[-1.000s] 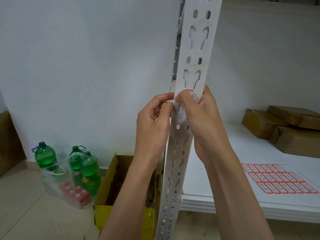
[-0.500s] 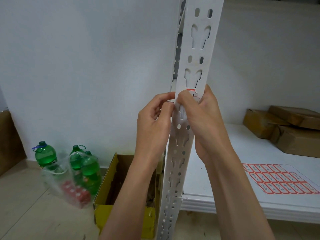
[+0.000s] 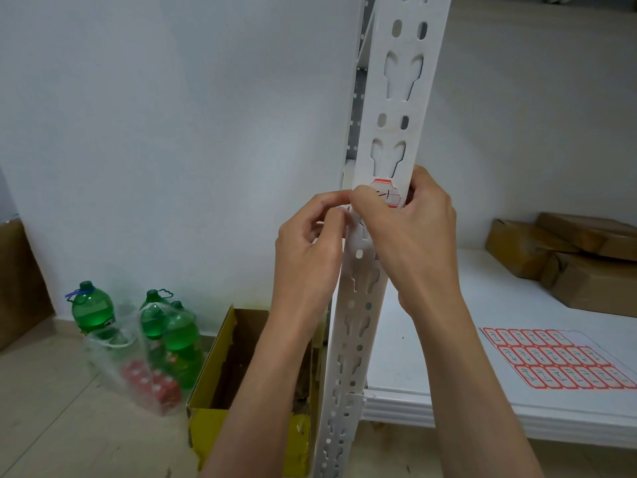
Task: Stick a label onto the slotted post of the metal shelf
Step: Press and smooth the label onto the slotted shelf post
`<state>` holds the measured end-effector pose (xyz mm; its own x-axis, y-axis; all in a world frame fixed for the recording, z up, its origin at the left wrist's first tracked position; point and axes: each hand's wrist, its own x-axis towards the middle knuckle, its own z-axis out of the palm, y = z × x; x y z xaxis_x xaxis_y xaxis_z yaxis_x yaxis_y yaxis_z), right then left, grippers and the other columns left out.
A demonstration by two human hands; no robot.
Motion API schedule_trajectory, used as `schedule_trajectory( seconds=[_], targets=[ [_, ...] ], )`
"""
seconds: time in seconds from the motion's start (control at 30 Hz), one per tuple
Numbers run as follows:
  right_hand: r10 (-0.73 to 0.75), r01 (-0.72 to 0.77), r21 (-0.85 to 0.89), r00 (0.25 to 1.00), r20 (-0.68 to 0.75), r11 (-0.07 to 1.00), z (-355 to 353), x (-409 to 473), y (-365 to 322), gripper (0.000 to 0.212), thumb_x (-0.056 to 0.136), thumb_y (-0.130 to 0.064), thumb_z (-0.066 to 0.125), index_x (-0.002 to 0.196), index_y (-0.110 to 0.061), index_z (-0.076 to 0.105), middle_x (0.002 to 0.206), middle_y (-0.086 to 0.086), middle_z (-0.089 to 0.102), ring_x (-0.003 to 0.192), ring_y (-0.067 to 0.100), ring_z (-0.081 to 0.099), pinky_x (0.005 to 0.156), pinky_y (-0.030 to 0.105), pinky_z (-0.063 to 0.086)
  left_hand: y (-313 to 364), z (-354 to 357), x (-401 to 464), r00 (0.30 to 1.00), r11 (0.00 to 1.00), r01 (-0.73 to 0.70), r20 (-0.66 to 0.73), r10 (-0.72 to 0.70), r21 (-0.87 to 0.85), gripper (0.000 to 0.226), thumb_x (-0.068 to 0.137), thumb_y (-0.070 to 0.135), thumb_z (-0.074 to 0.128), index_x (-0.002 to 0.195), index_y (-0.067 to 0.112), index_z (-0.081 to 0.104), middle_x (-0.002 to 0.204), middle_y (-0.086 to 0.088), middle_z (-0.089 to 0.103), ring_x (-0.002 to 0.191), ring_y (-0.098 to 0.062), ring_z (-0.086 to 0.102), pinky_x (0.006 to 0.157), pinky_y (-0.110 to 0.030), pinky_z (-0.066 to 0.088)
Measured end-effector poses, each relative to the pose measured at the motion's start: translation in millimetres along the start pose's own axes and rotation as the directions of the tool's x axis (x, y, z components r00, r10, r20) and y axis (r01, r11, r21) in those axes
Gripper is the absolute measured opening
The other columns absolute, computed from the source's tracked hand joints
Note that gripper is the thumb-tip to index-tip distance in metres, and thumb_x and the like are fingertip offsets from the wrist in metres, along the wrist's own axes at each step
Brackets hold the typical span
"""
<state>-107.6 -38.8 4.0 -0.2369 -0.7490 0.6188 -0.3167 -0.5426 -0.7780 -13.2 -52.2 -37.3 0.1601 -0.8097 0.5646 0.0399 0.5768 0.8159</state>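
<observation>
On the front face of the slotted post (image 3: 393, 132), just below a keyhole cutout, sits the red-bordered label (image 3: 386, 195), and I am in the middle of seating it. My right hand (image 3: 410, 236) wraps the post, thumb lying across the label's left end and fingers curled round the far edge. My left hand (image 3: 310, 250) is at the post's left edge with thumb and forefinger curled together near that corner; whether they pinch the label's tip or just touch metal I cannot tell. Its upper right corner looks slightly ragged. Next, I judge, comes a firm rub across the whole label, flattening the corners. Spare ones lie on the label sheet (image 3: 555, 362) on the shelf (image 3: 448, 339).
</observation>
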Motion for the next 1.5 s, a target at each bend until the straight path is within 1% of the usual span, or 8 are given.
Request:
schedule_trajectory(
  seconds=[0.27, 0.37, 0.47, 0.77, 1.07, 1.23, 1.4, 1.5],
  targets=[
    [-0.134, 0.133, -0.011, 0.989, -0.061, 0.991, 3.3, -5.8, 6.2, 0.024, 0.084, -0.021, 0.074, 0.102, -0.024, 0.058, 0.077, -0.023, 0.058, 0.074, -0.016, 0.060, 0.055, 0.004, 0.045, 2.2, 1.6, -2.2, 1.000, 1.000, 0.018, 0.019, -0.017, -0.026, 0.033, 0.106, 0.019, 0.042, 0.113, 0.022, 0.074, 0.105, 0.007, 0.075, 0.097, -0.005, 0.069, 0.072, -0.013, 0.053],
    [-0.237, 0.230, -0.062, 0.959, -0.156, 0.971, 11.5, -9.0, 13.5, 0.030, 0.085, -0.022, 0.073, 0.108, -0.031, 0.055, 0.082, -0.034, 0.053, 0.079, -0.009, 0.062, 0.061, 0.006, 0.049, 2.1, 1.9, -1.2, 0.999, 0.999, 0.034, 0.022, -0.033, -0.033, 0.030, 0.106, 0.023, 0.046, 0.119, 0.020, 0.072, 0.111, 0.004, 0.074, 0.103, -0.008, 0.069, 0.071, -0.013, 0.054],
    [-0.297, 0.286, -0.083, 0.933, -0.203, 0.955, 16.8, -10.9, 19.5, 0.043, 0.088, -0.024, 0.073, 0.128, -0.020, 0.058, 0.096, -0.038, 0.050, 0.085, -0.005, 0.064, 0.066, 0.007, 0.051, -0.2, 0.7, 0.1, 0.999, 0.999, 0.037, 0.029, -0.037, -0.014, 0.029, 0.105, 0.028, 0.049, 0.120, 0.020, 0.072, 0.113, 0.005, 0.074, 0.106, -0.010, 0.068, 0.075, -0.015, 0.056],
    [-0.327, 0.319, -0.075, 0.932, -0.156, 0.945, 12.8, -5.1, 29.1, 0.053, 0.087, -0.025, 0.075, 0.136, -0.020, 0.054, 0.088, -0.058, 0.047, 0.085, -0.015, 0.061, 0.067, 0.005, 0.050, -3.8, -3.7, 3.9, 0.998, 0.998, 0.004, 0.057, -0.008, 0.060, 0.029, 0.104, 0.028, 0.051, 0.122, 0.017, 0.071, 0.118, 0.001, 0.073, 0.107, -0.020, 0.068, 0.077, -0.018, 0.056],
    [-0.338, 0.338, -0.029, 0.929, -0.152, 0.941, 8.2, -6.1, 33.9, 0.053, 0.088, -0.017, 0.071, 0.138, -0.015, 0.056, 0.100, -0.049, 0.046, 0.084, -0.023, 0.060, 0.066, 0.003, 0.050, -3.4, -2.7, 3.5, 0.998, 0.997, 0.009, 0.056, -0.014, 0.079, 0.029, 0.105, 0.026, 0.050, 0.123, 0.022, 0.071, 0.123, 0.008, 0.071, 0.112, -0.016, 0.066, 0.085, -0.024, 0.057],
    [-0.313, 0.317, -0.007, 0.934, -0.172, 0.949, 11.4, -9.2, 28.4, 0.054, 0.089, -0.026, 0.074, 0.138, -0.020, 0.053, 0.093, -0.056, 0.047, 0.085, -0.017, 0.062, 0.067, 0.007, 0.052, -2.3, -3.7, 2.9, 0.998, 0.998, -0.006, 0.067, 0.003, 0.057, 0.031, 0.105, 0.025, 0.047, 0.121, 0.015, 0.072, 0.117, 0.001, 0.073, 0.107, -0.018, 0.069, 0.073, -0.017, 0.057],
    [-0.240, 0.249, 0.023, 0.953, -0.187, 0.968, 17.3, -11.6, 20.2, 0.049, 0.090, -0.023, 0.071, 0.134, -0.022, 0.050, 0.097, -0.035, 0.051, 0.087, -0.009, 0.063, 0.065, 0.006, 0.050, -2.7, -3.3, 2.4, 0.998, 0.997, -0.027, 0.062, 0.022, 0.079, 0.032, 0.105, 0.027, 0.046, 0.124, 0.019, 0.070, 0.118, 0.004, 0.073, 0.108, -0.014, 0.068, 0.087, -0.024, 0.059],
    [-0.194, 0.203, 0.040, 0.966, -0.171, 0.978, 17.3, -12.0, 14.7, 0.045, 0.089, -0.019, 0.071, 0.123, -0.031, 0.044, 0.094, -0.029, 0.054, 0.087, -0.001, 0.063, 0.063, 0.007, 0.049, -1.6, -4.0, 1.3, 0.998, 0.996, -0.042, 0.055, 0.037, 0.084, 0.033, 0.105, 0.022, 0.044, 0.122, 0.018, 0.071, 0.116, 0.004, 0.073, 0.104, -0.009, 0.068, 0.079, -0.016, 0.056]
  ],
)
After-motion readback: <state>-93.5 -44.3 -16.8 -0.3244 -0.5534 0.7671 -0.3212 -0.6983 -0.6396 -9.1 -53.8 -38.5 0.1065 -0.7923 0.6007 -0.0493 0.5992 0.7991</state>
